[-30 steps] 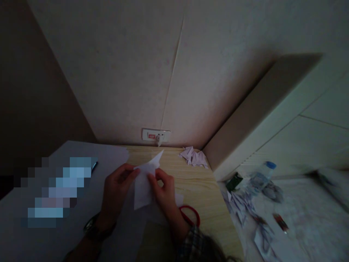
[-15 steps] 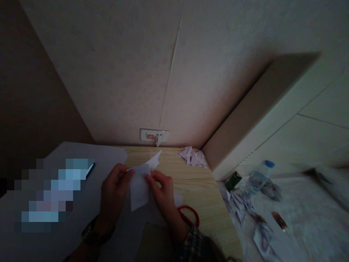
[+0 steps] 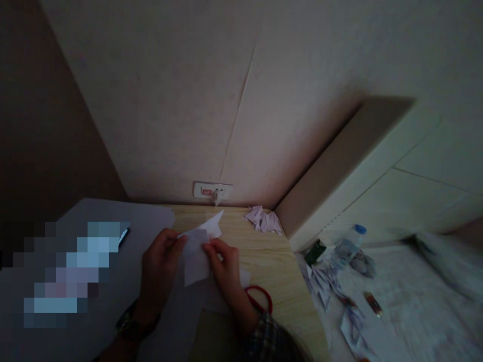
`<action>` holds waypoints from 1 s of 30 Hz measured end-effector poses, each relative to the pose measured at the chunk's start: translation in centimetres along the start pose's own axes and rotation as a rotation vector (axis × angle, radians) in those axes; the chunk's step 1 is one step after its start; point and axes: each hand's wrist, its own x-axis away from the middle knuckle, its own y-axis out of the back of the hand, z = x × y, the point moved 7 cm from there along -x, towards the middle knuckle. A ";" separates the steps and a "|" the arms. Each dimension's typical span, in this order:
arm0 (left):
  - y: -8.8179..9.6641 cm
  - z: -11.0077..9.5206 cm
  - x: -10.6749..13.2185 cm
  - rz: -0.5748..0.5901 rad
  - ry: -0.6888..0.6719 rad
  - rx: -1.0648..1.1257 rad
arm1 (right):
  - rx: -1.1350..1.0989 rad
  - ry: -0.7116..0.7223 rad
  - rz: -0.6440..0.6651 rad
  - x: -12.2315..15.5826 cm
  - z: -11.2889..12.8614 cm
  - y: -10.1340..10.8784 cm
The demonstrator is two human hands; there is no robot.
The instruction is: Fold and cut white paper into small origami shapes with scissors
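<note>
A partly folded sheet of white paper is held up between my two hands over the table. My left hand pinches its upper left edge between thumb and fingers. On the opposite side, my right hand grips the paper's right edge. A pointed flap sticks out toward the wall, and a squarer part hangs down toward me. Red-handled scissors lie beside my right forearm, partly hidden by it. Folded pale paper pieces rest at the table's back right corner.
Large white paper sheets cover the table's left side, with a pixelated bright object on top. A wall socket holds a plug behind the table. To the right, a blue-capped bottle and more folded papers lie on a lower pale surface.
The lower part of the paper has tilted up slightly and looks shorter. Both hands keep their grip. The view has shifted a little, moving the bottle and headboard-like panel leftward.
</note>
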 end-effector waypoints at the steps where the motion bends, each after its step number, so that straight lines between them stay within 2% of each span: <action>1: 0.0 -0.1 0.0 0.001 -0.005 0.001 | 0.012 -0.001 0.001 0.0 0.0 0.0; 20: -0.1 -0.4 0.3 -0.005 0.008 0.028 | 0.113 0.089 0.019 0.5 0.6 -0.1; 30: 0.2 -0.8 0.4 -0.039 -0.039 0.030 | 0.210 0.215 0.026 0.8 1.6 -0.3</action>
